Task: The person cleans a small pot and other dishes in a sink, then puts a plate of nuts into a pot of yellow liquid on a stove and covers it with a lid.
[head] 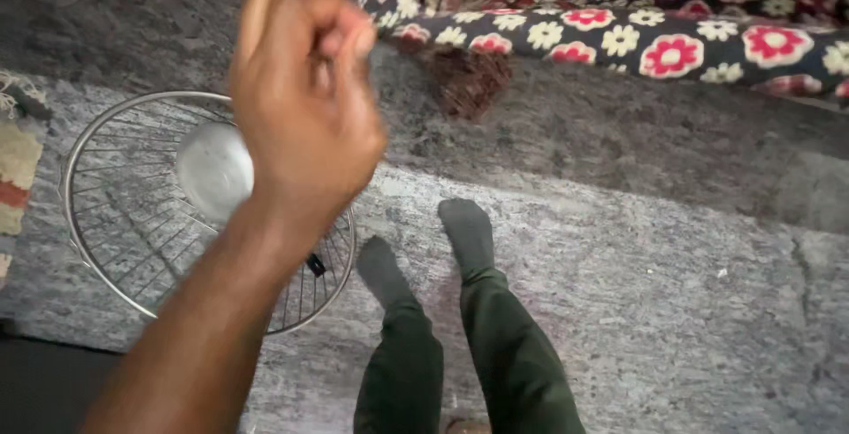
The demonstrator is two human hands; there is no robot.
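Floral blanket [619, 40], dark with red and white flowers, lies along the grey rug's [619, 292] far edge. We clench our left hand [305, 102] on its near hem; soft and limp, it likely gathers best there. Our right hand is unseen.

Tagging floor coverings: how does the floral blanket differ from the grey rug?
The floral blanket is dark with red and white flowers; the grey rug is plain mottled grey. The blanket lies bunched and raised, its edge pinched by the left hand; the rug lies flat underfoot. Both are fabric.
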